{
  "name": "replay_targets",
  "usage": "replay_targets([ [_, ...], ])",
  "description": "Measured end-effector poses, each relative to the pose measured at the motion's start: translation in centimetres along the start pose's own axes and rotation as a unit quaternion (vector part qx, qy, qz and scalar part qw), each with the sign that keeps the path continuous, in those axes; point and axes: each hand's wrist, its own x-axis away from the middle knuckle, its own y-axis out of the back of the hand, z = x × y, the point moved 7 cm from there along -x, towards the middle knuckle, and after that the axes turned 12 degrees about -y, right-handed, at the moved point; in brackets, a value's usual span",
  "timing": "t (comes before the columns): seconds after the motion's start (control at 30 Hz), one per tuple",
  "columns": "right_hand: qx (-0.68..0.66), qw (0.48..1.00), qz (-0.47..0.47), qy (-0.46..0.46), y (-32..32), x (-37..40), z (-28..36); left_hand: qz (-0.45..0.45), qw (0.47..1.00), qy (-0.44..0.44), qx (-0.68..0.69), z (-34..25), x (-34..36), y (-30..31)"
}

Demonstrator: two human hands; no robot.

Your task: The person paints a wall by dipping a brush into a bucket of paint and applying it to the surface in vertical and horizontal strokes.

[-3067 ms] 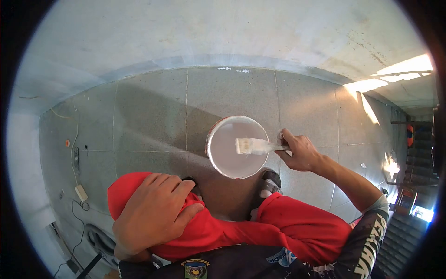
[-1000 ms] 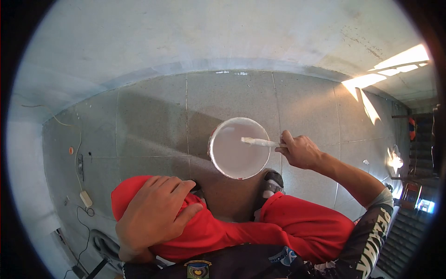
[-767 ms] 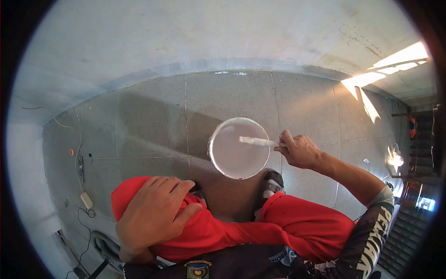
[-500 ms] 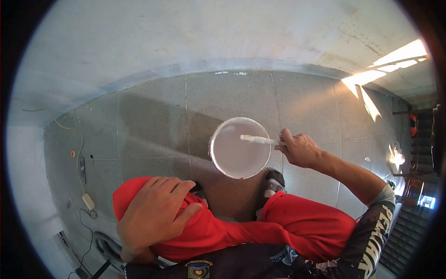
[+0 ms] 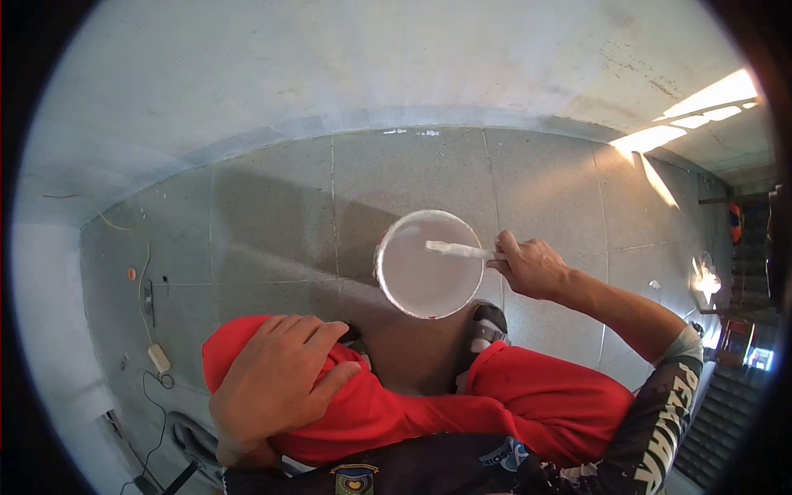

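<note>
My right hand (image 5: 532, 266) is closed around the handle of a paintbrush (image 5: 458, 249), held almost level with its bristle end pointing left. The brush reaches over the rim of a round bucket (image 5: 380, 285) of whitish paint (image 5: 425, 285), and its pale tip overlaps the paint in this view. The bucket stands on the floor just in front of my feet, its rim smeared white. My left hand (image 5: 280, 375) rests flat on my red-trousered left knee (image 5: 235, 342), fingers stretched out and holding nothing.
A pale wall (image 5: 396, 66) rises beyond the tiled floor (image 5: 272, 198). On the left lie a power strip (image 5: 158, 358) and cords. A dark curved object (image 5: 191, 437) sits at lower left. Dark slatted items (image 5: 726, 404) stand far right, near sunlit patches.
Hardly anything differs. The view has shifted by a few pixels; both hands, the brush and the bucket keep their places relative to one another.
</note>
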Motion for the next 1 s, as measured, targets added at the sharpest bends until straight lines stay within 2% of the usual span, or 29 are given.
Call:
replay_targets([
  [0.43, 0.005, 0.999, 0.022, -0.027, 0.18, -0.21, -0.52, 0.004, 1.000, 0.005, 0.020, 0.24, -0.19, -0.23],
  [0.53, -0.005, 1.000, 0.003, -0.029, 0.52, -0.21, -0.38, 0.003, 1.000, -0.003, -0.002, 0.29, -0.20, -0.13],
  [0.6, -0.029, 0.998, 0.027, -0.040, 0.49, -0.51, -0.49, 0.007, 1.000, 0.007, 0.027, 0.35, -0.22, -0.17],
  [1.0, 0.005, 0.999, 0.034, -0.034, 0.68, -0.55, -0.42, 0.007, 1.000, 0.003, -0.004, 0.21, -0.33, -0.19],
])
